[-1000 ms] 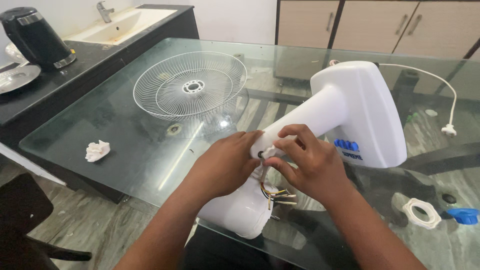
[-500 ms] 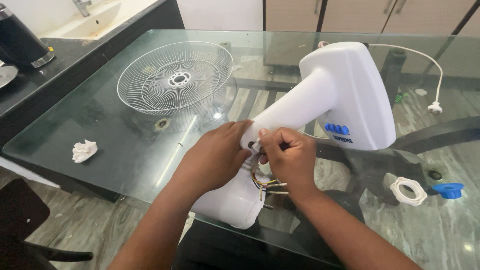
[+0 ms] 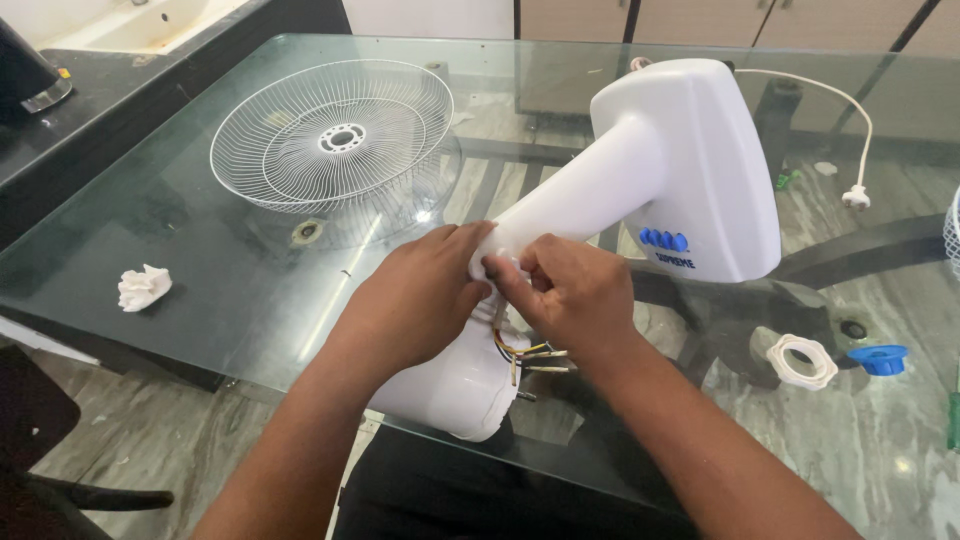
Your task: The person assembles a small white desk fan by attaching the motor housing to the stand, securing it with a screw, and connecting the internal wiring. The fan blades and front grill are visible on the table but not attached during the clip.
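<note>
At the centre of the frame the left hand (image 3: 425, 300) was wrapped around the neck of the white fan stand (image 3: 660, 170), which lay on the glass table (image 3: 200, 260) with its base toward the upper right. The right hand (image 3: 570, 295) pinched a small white part at the neck's end, above loose coloured wires (image 3: 530, 355). A wire fan guard (image 3: 335, 135) sat upper left, a white ring nut (image 3: 800, 360) and blue cap (image 3: 880, 358) at right.

Left hand (image 3: 420, 300) and right hand (image 3: 575, 295) side by side, fingers curled inward, fingertips nearly touching, forearms converging
</note>
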